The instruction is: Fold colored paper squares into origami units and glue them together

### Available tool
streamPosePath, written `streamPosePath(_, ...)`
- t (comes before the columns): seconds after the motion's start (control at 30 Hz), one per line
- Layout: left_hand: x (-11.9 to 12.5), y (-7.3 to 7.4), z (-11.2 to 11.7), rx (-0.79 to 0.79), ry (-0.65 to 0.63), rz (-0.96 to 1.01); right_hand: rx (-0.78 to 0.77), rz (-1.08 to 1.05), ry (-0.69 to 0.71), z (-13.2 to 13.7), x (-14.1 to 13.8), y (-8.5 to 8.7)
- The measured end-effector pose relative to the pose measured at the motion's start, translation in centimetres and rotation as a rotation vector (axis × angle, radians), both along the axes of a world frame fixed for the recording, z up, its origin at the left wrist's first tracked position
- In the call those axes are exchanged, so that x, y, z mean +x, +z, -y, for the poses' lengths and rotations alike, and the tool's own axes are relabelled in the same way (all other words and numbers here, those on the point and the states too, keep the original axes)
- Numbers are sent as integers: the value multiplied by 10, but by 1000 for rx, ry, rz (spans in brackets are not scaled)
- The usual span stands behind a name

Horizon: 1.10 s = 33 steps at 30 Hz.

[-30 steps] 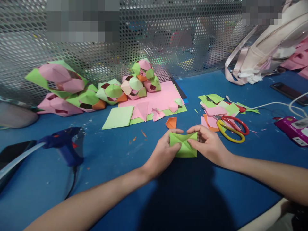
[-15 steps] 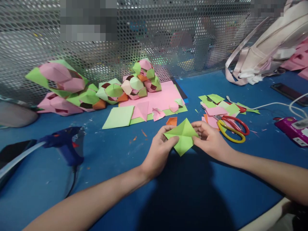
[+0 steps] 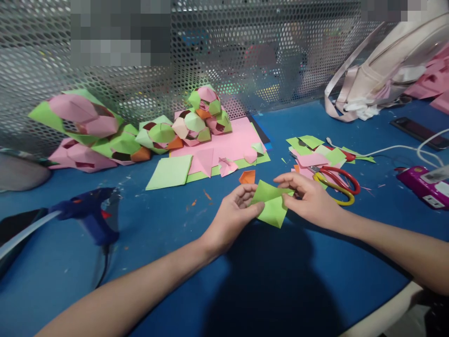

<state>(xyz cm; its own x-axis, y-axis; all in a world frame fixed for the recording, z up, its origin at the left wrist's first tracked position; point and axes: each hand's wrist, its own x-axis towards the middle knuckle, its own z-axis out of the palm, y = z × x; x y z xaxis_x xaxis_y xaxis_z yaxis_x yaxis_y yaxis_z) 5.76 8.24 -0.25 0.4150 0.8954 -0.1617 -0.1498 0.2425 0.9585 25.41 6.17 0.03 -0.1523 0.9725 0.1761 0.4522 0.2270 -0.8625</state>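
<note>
A creased square of light green paper (image 3: 272, 209) is held up between my two hands, above the blue table. My left hand (image 3: 235, 215) pinches its left edge, thumb on the front face and fingers behind. On the other side my right hand (image 3: 308, 199) grips the right corner between thumb and fingers. Just beyond the paper lies a small folded orange piece (image 3: 247, 177). Scissors (image 3: 338, 185) with red and yellow handles rest to the right of my right hand, partly over paper scraps (image 3: 312, 159).
A blue glue gun (image 3: 87, 210) sits at the left. Folded pink and green paper shapes (image 3: 157, 133) line the metal mesh (image 3: 224, 61). Green sheets (image 3: 169, 172) and a pink sheet (image 3: 242, 135) lie in front. Rightward are a phone (image 3: 419, 132), a purple power strip (image 3: 424, 186) and a bag (image 3: 393, 65).
The green paper has turned from a diamond stance to a more square-on one, and its right corner now tucks into my right hand. The whole view has shifted slightly.
</note>
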Motion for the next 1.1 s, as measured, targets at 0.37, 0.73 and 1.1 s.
streamPosePath(0.37, 4, -6, 3, 5, 14, 28, -122, -270, -19, 1, -12, -5)
streamPosePath(0.73, 3, -18, 1, 27, 17, -16, -105, -283, -36, 3, -16, -3)
streamPosePath(1.1, 2, -13, 2, 52, 13, -98, -111, -272, -23, 6, -17, -5)
